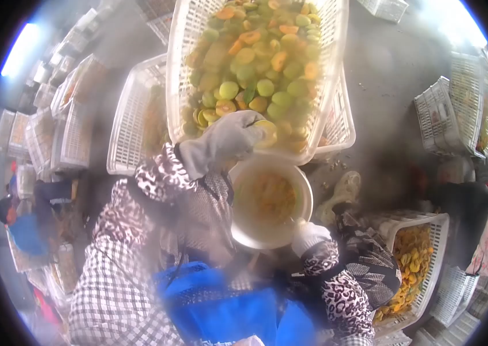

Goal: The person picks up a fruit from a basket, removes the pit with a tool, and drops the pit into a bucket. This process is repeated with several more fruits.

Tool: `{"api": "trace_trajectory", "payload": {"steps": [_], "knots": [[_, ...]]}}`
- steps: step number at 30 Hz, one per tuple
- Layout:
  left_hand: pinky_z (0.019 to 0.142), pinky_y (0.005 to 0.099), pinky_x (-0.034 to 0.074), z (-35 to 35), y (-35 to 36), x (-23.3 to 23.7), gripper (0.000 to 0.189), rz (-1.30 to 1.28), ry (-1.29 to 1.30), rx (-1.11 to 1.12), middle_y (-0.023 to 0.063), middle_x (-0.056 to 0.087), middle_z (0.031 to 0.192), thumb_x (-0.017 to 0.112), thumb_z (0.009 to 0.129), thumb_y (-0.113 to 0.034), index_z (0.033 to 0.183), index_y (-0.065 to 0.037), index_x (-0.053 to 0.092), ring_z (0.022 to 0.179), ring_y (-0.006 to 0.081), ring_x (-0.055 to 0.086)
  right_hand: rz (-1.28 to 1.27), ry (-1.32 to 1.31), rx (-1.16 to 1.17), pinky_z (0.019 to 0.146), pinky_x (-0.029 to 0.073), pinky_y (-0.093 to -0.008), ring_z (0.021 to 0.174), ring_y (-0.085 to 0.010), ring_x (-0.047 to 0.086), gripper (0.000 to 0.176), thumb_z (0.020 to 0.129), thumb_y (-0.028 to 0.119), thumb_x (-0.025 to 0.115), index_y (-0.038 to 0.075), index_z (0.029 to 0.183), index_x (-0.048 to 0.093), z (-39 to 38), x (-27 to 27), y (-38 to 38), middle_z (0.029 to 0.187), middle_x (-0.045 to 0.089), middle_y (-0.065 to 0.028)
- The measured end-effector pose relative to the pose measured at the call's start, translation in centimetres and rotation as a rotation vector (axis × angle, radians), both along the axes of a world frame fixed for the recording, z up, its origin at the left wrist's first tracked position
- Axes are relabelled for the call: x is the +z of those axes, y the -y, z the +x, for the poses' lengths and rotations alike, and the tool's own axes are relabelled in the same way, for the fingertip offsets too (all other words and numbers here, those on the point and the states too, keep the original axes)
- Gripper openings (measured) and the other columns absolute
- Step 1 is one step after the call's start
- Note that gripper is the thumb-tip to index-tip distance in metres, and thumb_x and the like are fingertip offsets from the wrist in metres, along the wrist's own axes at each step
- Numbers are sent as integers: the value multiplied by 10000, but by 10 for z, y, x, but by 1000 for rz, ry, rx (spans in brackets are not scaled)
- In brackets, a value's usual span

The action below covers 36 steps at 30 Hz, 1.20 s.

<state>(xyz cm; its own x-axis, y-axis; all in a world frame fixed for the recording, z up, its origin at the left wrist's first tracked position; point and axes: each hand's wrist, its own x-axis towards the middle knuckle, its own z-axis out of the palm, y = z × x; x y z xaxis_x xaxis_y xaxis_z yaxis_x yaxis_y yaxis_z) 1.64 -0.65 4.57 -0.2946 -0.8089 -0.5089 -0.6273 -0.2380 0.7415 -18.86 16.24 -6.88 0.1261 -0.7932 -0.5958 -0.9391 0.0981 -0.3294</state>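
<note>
The left hand [224, 139], gloved, pinches a piece of fruit [267, 135] between thumb and fingers, just above the near end of the crate [334, 75], where more fruit lies heaped, some of it cut. I'd judge that piece light and fairly firm, probably slick wherever flesh is bared, and apt to bruise under a hard squeeze; best taken by its edges, with an easy pinch. The right hand [311, 237], gloved too, rests by the near-right rim of the bucket [308, 199]; whether its fingers grip anything, I can't tell from here
</note>
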Motion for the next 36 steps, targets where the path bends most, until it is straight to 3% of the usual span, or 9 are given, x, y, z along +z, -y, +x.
{"api": "trace_trajectory", "payload": {"steps": [4, 17, 19, 20, 23, 25, 29, 31, 36], "knots": [[935, 453, 514, -2, -5, 3, 296, 460, -930, 304, 135, 611, 1106, 574, 903, -167, 1145, 2, 589, 1125, 287, 596, -735, 442, -137, 695, 554, -399, 818, -352, 690, 204, 950, 207, 599, 34, 1056, 588, 13, 36, 17, 897, 694, -189], [908, 361, 522, -75, -17, -13, 349, -295, -921, -286, 135, 622, 1083, 482, 977, -176, 1260, 18, 545, 995, 222, 605, -537, 598, -718, 616, 518, -319, 729, -243, 647, 181, 972, 133, 554, 42, 1124, 592, -1, 87, 40, 881, 679, -141], [905, 352, 517, -76, -18, -8, 430, 517, -1302, 49, 152, 616, 1141, 450, 1019, -251, 1341, 33, 471, 1069, 196, 580, -944, 178, -350, 589, 508, -301, 693, -201, 634, 198, 985, 148, 540, 30, 1138, 583, -4, 79, 30, 863, 669, -124], [905, 352, 517, -76, -19, -11, 430, 485, -1318, 35, 152, 616, 1141, 450, 1019, -251, 1341, 33, 471, 1069, 196, 580, -1345, -278, 58, 561, 499, -282, 658, -160, 622, 217, 997, 163, 526, 19, 1152, 575, -9, 77, 33, 845, 659, -107], [889, 340, 509, -68, -10, -6, 505, 295, -1308, 26, 142, 611, 1165, 404, 1042, -359, 1359, 32, 440, 1078, 184, 567, -205, 975, -679, 546, 469, -245, 652, -86, 571, 286, 1017, 213, 496, 4, 1203, 553, -19, 128, 36, 820, 613, -42], [887, 320, 496, -65, -16, 1, 562, 326, -1115, 141, 142, 604, 1176, 366, 1043, -439, 1321, 38, 474, 1073, 178, 561, -381, 1105, -702, 596, 455, -230, 698, -81, 574, 281, 1013, 216, 500, 0, 1183, 559, -10, 124, 38, 811, 611, -35], [867, 298, 494, -63, -25, -6, 585, -42, -732, 86, 131, 658, 1075, 280, 1058, -445, 1212, 42, 567, 951, 188, 614, -492, 684, -622, 683, 490, -310, 743, -181, 639, 254, 1005, 211, 513, 22, 1154, 593, 15, 114, 47, 887, 664, -111], [863, 289, 498, -66, -23, -7, 433, 352, -1054, 251, 123, 680, 1024, 427, 1039, -341, 1175, 33, 597, 925, 209, 644, -544, 682, -610, 735, 496, -340, 806, -248, 652, 254, 997, 230, 538, 33, 1142, 607, 20, 114, 49, 930, 673, -148], [894, 322, 499, -65, -23, -9, 362, -304, -708, 81, 152, 682, 1044, 707, 837, -27, 1177, 32, 595, 1003, 224, 654, -879, 433, -283, 685, 527, -345, 787, -271, 653, 203, 957, 169, 599, 27, 1099, 630, 6, 100, 56, 924, 663, -159]]}}
